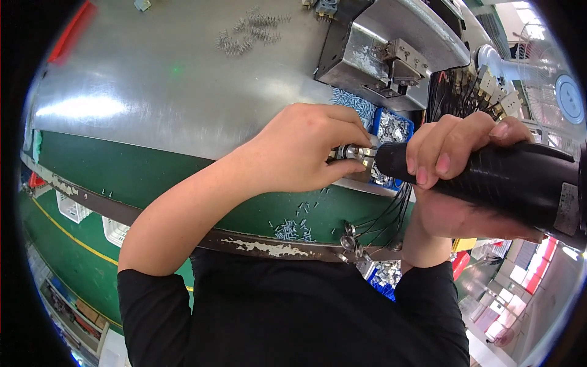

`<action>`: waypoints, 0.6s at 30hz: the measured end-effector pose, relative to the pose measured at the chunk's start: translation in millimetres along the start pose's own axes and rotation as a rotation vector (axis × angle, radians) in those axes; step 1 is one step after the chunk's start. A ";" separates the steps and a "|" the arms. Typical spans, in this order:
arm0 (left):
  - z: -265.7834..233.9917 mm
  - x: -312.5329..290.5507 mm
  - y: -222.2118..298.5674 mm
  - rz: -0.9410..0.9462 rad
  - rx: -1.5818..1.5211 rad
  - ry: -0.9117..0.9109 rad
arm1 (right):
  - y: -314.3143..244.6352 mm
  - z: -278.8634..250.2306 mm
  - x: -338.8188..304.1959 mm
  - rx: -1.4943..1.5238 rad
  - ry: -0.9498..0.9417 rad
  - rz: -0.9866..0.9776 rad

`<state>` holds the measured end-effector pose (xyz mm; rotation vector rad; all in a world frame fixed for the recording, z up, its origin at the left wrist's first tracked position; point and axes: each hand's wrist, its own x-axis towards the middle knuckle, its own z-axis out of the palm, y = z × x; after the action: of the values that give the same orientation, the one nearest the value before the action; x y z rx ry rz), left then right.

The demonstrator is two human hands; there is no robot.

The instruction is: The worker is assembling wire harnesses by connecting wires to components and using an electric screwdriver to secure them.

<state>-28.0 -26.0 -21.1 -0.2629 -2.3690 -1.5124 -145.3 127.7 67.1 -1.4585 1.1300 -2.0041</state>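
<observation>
My left hand (309, 144) pinches a small shiny metal part (350, 153) between thumb and fingers, just above the edge of the steel plate. Its exact kind is partly hidden by the fingers. My right hand (452, 150) is wrapped round a thick black electric screwdriver (520, 180), lying nearly level. The tool's nose points left at the metal part, and its thin bit reaches to the part; whether it sits on a screw is too small to tell. Beside both hands stands a blue tray (408, 125) of small metal pieces.
Bluish screws (354, 105) lie heaped behind the tray, near a bent-metal fixture (397, 61). Springs (254, 32) rest on the steel plate (153, 92). Loose screws (293, 230) are scattered on the green mat (104, 162). Black cables with round metal ends (348, 240) hang over the table's front edge.
</observation>
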 end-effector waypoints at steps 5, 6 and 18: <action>-0.4 3.4 0.6 0.023 0.011 -0.017 | -2.3 1.9 0.4 -0.045 0.030 -0.009; -1.0 3.2 1.2 0.027 0.012 -0.017 | -3.4 2.1 -0.4 -0.048 0.030 -0.013; -2.2 8.2 5.3 0.011 -0.026 -0.055 | -20.8 -38.7 66.8 0.018 0.289 -0.085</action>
<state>-33.6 -25.8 -12.8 -0.3261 -2.3873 -1.5510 -202.7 105.8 118.2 -1.2545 1.1747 -2.3353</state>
